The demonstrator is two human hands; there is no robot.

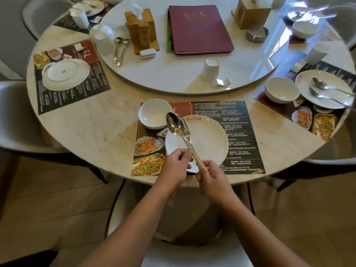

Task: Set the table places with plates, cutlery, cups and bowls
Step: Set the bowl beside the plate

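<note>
Spoon (174,125) and fork (186,132) were held together over the near plate (209,140).
A bowl (154,115) sat just beside the plate's far-left rim on the placemat (234,120); beyond, the turntable (169,79) carried a tipped cup (211,69) and a maroon menu (198,27). The right hand (212,181) clamped curled fingers on both handle ends; the left hand (176,164) curled beside the shafts, its grip unclear.

A steel spoon (174,124) and fork (186,132) slant above the white plate (210,143), white bowl (154,114) just beside.
</note>
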